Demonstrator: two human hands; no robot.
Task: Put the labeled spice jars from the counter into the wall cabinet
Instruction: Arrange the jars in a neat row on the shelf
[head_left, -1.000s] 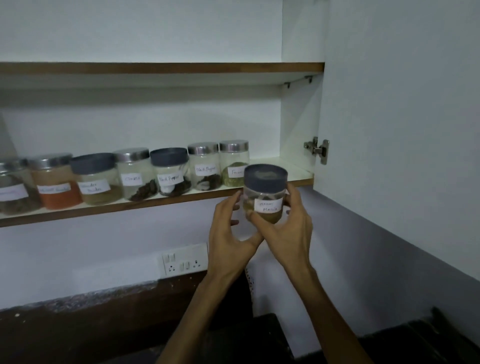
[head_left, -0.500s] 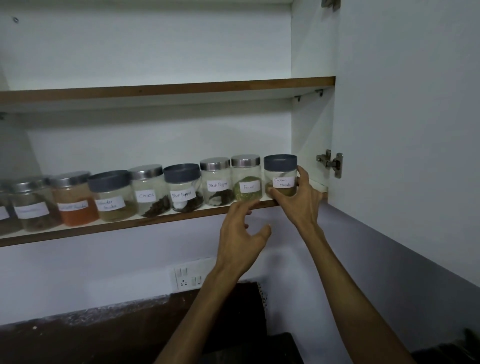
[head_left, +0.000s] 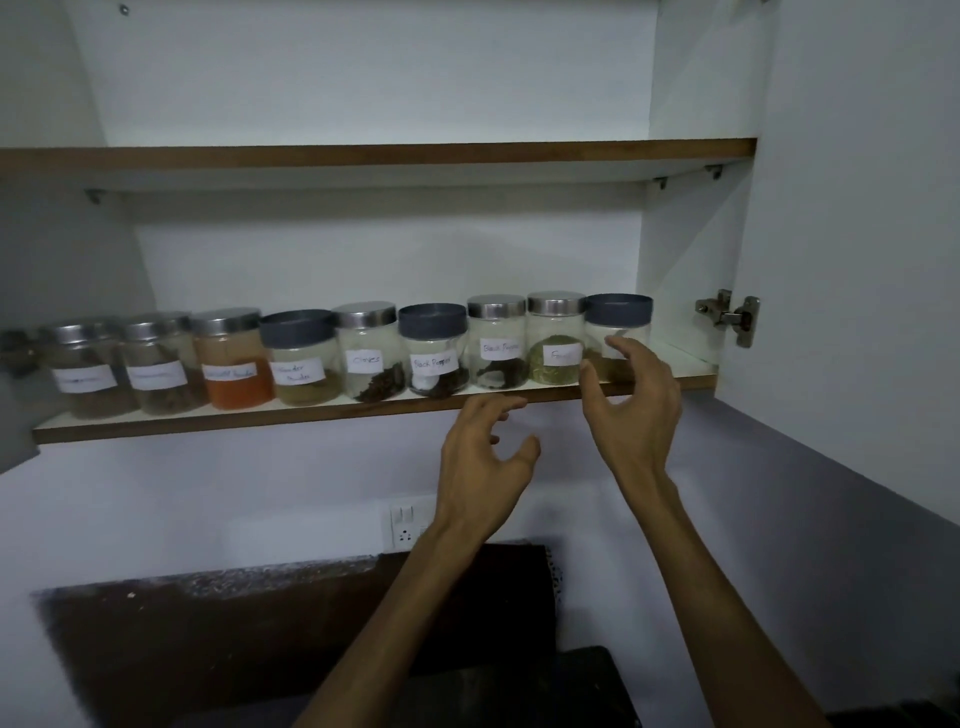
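Several labeled spice jars stand in a row on the lower shelf (head_left: 208, 418) of the open wall cabinet. The rightmost jar (head_left: 618, 327), with a dark grey lid, stands at the shelf's right end next to a steel-lidded jar of green spice (head_left: 555, 340). My right hand (head_left: 631, 410) hovers just in front of that dark-lidded jar, fingers spread and loosely bent, holding nothing and hiding its label. My left hand (head_left: 483, 462) floats below the shelf edge, fingers loosely curled and empty.
The cabinet door (head_left: 857, 260) hangs open at the right, its hinge (head_left: 730, 317) beside the shelf end. An upper shelf (head_left: 363, 155) is bare along its visible edge. A wall socket (head_left: 408, 522) sits below; a dark counter backsplash (head_left: 260, 623) lies underneath.
My right hand has let go of the dark-lidded jar, which now stands on the shelf, and drawn back a little. My left hand stays low. The view has tilted upward.
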